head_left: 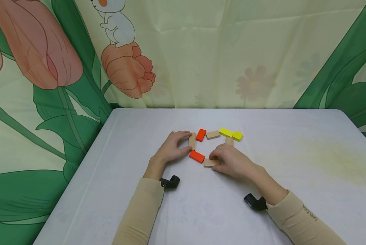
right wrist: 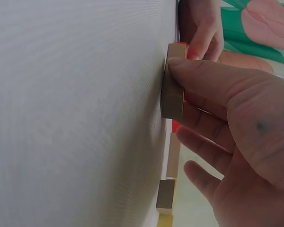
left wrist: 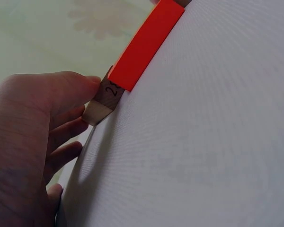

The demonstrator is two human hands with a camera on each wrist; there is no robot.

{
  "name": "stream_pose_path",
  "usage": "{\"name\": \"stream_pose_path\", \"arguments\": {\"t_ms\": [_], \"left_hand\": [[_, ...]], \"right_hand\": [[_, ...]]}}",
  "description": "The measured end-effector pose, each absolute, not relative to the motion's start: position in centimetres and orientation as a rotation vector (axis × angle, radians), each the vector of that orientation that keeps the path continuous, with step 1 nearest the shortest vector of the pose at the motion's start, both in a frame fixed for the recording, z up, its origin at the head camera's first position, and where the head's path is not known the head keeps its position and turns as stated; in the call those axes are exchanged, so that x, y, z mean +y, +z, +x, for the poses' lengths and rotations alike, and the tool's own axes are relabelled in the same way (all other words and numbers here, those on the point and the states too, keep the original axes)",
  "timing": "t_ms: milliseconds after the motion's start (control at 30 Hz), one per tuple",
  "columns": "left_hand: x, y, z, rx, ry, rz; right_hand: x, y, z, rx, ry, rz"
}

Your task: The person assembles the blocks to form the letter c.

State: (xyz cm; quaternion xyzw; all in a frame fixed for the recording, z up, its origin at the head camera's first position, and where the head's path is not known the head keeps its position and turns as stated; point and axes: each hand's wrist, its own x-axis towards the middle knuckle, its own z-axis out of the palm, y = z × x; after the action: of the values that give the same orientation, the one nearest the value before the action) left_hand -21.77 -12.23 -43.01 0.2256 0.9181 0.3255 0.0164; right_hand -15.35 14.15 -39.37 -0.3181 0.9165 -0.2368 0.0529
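Note:
At the left side of a ring of small blocks, my left hand pinches a plain wooden block lengthwise between thumb and fingertips. Dark marking shows on that block's side in the left wrist view. A red block lies right against its near end. My right hand pinches another plain wooden block on the ring's front side, thumb on the near face and fingers behind. The head view has this block's left end beside the lower red block.
Along the ring's back lie a second red block, a wooden block and two yellow blocks. Another wooden block sits partly behind my right hand. All rest on a white-covered table, with a floral curtain behind.

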Motion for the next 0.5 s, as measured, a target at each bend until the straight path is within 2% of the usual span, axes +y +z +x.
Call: {"name": "stream_pose_path", "arguments": {"t_ms": [500], "left_hand": [[-12.25,-42.96,-21.86,2.85,1.005,0.714]], "right_hand": [[14.2,-39.22,-15.18,2.805,-0.707,-0.975]]}}
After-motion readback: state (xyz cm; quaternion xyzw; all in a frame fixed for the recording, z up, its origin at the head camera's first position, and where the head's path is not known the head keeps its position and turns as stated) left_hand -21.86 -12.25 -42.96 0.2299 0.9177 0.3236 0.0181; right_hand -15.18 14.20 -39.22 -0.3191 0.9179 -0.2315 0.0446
